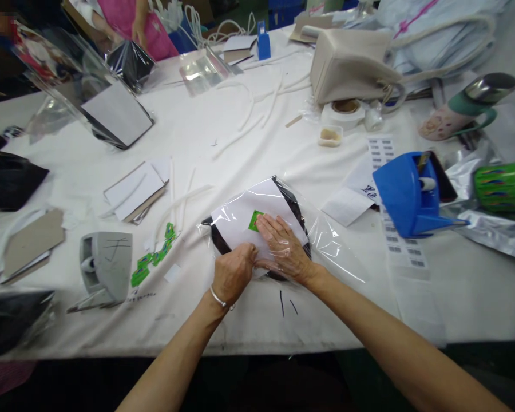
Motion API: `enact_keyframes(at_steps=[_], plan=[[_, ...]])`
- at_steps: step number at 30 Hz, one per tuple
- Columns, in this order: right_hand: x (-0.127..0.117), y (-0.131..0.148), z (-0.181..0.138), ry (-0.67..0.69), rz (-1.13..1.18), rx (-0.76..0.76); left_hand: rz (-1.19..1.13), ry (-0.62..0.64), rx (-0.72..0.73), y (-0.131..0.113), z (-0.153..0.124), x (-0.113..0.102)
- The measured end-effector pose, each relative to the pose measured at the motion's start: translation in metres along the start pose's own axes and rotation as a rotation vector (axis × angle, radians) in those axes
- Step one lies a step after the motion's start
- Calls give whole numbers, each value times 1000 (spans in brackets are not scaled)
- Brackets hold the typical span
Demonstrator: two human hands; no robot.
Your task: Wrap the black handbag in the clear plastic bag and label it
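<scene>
At the far left edge of the white cloth-covered desk (455, 297) lie dark black pouches (8, 180), and nearer the front a flat brown cardboard piece (32, 240) and a grey plastic tape dispenser (106, 266) with a strip of small green stickers (152, 257) trailing off beside it. Just right of that, near the front edge at the middle, sits the clear crinkly plastic bag holding a flat black item and a white card (240, 214), a green label (254, 220) stuck on the card. The left hand (233, 273), a thin bracelet at its wrist, is curled shut with its fingers pinching the bag's near edge. The right hand (283, 247) lies flat and spread, palm down on the film, fingertips touching the green label. The bag looks light and thin; its film is glossy and likely slippery, soft enough to wrinkle, while the card inside should give it some stiffness, so it seems best taken by an edge where card and film can be pinched together, or pressed flat from above. Further right stand a blue plastic dispenser (412, 194) on sheets of barcode labels (401, 246), then a roll of green printed tape (504, 186) on silver foil bags (498, 232). Behind, a cream handbag (352, 63) rests well apart from the hands.
</scene>
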State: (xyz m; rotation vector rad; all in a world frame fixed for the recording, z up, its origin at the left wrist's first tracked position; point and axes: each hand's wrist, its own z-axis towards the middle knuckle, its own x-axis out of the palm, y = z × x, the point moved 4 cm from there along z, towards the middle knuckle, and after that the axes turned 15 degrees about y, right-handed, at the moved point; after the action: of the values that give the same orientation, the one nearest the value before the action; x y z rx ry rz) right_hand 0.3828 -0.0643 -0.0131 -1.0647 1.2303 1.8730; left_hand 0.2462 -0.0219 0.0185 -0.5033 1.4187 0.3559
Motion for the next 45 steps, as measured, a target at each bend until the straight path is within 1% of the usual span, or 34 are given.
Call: enact_keyframes(at_steps=[2,4,5,7,9,11,13,15,17,21,25,27,30,32,34,35,37,40,42,43,45], plan=[[-9,-2,-4,-20,136,-34,6,-16,-19,0,-1,2],[-22,-5,-9,-64,341,-14,8,-14,-28,0,-1,3],[-30,-7,-12,-92,466,36,6,-9,-34,0,-1,3],[-43,-12,-19,-137,718,194,-3,-3,-52,0,-1,2],[-49,-14,-23,-134,907,354,-15,-6,-64,1,-2,2],[-50,-15,-24,-86,969,472,-25,-11,-67,1,-2,2],[-46,-16,-22,-24,932,558,-34,-4,-70,1,-2,2],[-39,-18,-19,5,880,610,-47,15,-90,2,-2,3],[-33,-22,-17,7,886,639,-81,53,-128,4,-2,2],[-24,-27,-18,22,1015,677,-242,163,-225,4,-4,-3],[-26,-21,-19,28,1074,666,-573,252,-252,4,-9,-7],[-29,-10,-17,46,1180,634,-744,309,-283,8,-12,-5],[-31,8,-13,131,1448,532,-898,378,-302,16,-14,1],[-26,14,-16,278,1573,526,-932,391,-282,19,-14,3],[-16,12,-26,485,1574,583,-921,374,-253,18,-14,3],[-11,9,-32,576,1546,612,-877,347,-239,17,-15,2],[-4,1,-45,682,1505,644,-700,263,-228,14,-18,-1],[-4,-6,-58,697,1495,692,-388,142,-257,8,-23,-1],[-6,-5,-62,678,1486,721,-269,117,-257,6,-24,3],[-8,-3,-62,645,1484,733,-237,116,-246,5,-24,5],[-10,2,-60,508,1469,765,-209,119,-224,6,-23,8]])
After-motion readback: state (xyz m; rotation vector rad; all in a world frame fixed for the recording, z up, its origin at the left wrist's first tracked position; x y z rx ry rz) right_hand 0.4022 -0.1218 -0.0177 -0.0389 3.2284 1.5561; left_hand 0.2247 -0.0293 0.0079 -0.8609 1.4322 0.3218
